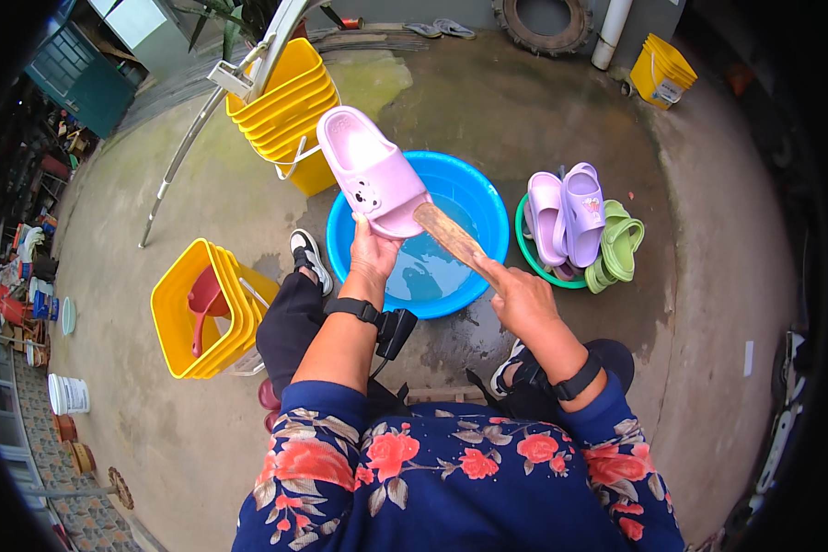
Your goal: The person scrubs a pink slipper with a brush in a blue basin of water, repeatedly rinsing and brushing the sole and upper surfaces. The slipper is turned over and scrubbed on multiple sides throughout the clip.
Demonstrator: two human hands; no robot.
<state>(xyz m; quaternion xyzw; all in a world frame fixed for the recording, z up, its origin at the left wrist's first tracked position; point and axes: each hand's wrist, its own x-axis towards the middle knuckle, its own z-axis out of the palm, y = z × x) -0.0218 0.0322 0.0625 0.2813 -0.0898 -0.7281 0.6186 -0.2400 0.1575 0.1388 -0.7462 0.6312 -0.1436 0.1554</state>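
Note:
My left hand (372, 254) grips a pink slide sandal (378, 178) by its toe end, above a blue plastic basin (491, 207) of water. A small bear-face decoration sits on the sandal's strap. In my right hand (526, 297) is a flat wooden tool (448, 232), its back worn. The tool's far end meets the sandal's open toe; its underside is hidden, so bristles cannot be made out. To the right, a green basin (522, 238) holds pink slides (546, 210), purple slides (584, 217) and green clogs (619, 241).
On the left, nested yellow buckets (169, 345) contain a red dipper (207, 303). Another yellow bucket stack (283, 103) stands behind, beside a metal pole (200, 131). A tire (544, 45) leans at the back wall near more yellow buckets (662, 69). Wet concrete (455, 345) surrounds the basins.

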